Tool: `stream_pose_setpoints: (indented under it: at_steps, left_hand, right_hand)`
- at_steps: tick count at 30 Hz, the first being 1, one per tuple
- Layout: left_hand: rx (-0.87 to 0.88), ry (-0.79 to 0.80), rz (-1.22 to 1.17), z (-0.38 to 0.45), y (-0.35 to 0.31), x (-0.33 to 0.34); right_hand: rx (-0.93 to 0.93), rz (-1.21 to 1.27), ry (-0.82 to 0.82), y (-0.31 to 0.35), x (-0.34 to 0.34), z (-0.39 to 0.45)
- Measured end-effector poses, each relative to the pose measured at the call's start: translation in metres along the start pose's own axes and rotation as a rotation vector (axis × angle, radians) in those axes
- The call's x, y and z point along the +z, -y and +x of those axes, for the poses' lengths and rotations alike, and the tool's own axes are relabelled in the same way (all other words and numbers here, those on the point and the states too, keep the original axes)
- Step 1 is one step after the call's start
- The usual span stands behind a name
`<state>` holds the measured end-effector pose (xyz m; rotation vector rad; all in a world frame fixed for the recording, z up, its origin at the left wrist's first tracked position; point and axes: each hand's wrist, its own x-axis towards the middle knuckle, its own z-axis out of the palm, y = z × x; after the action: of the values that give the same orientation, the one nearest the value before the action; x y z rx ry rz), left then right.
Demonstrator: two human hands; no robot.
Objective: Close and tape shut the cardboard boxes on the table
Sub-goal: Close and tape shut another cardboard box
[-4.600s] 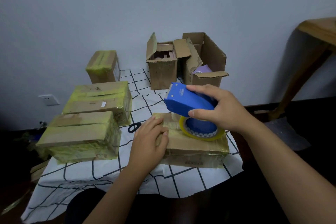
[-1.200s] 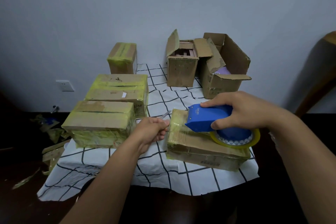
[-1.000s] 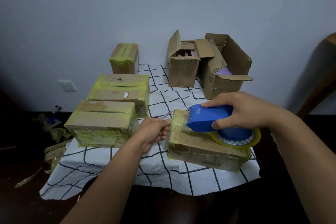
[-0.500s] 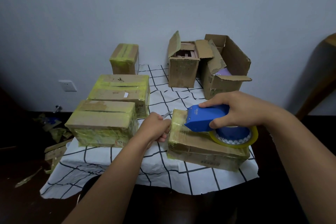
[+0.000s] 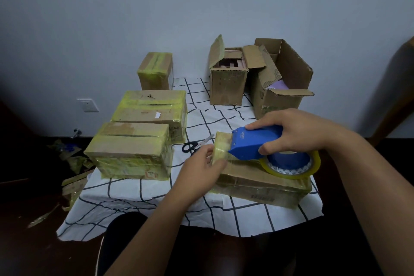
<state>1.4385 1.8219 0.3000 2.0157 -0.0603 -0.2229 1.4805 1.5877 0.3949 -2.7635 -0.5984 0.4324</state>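
A flat cardboard box wrapped in yellowish tape lies at the table's front right. My right hand is shut on a blue tape dispenser, which rests on the box top with its yellow tape roll toward the right. My left hand presses on the taped left end of this box, thumb on the end face and fingers over the top edge. Black-handled scissors lie on the cloth just beyond that hand. Two open boxes stand at the back right with flaps up.
Three taped boxes sit on the left: a near one, a middle one and a small far one. A white grid-pattern cloth covers the table. Cardboard scraps litter the floor at left. Wooden furniture stands at right.
My left hand held the scissors at the box's left end. The scissors now lie on the cloth and that hand presses on the box end. The dispenser has barely moved.
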Motion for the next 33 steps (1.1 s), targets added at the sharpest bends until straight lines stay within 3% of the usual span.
stream_pose_setpoints:
  at_steps: [3,13,20,27,33]
  left_hand:
    - [0.021,0.125,0.041,-0.011,0.003,0.007]
    - [0.105,0.012,0.133,0.007,0.002,-0.004]
    - [0.015,0.148,0.298,0.031,0.013,-0.023]
    - [0.306,-0.002,0.43,0.045,0.017,-0.001]
    - [0.362,-0.041,0.484,0.056,0.021,-0.003]
  right_hand:
    - [0.003,0.013,-0.003,0.001,0.0,0.0]
    - [0.057,0.107,-0.18,0.004,-0.006,-0.001]
    - [0.086,0.114,-0.214,0.021,0.003,0.018]
    - [0.115,0.084,-0.198,0.022,0.005,0.022]
    - [0.118,0.084,-0.198,0.02,0.004,0.023]
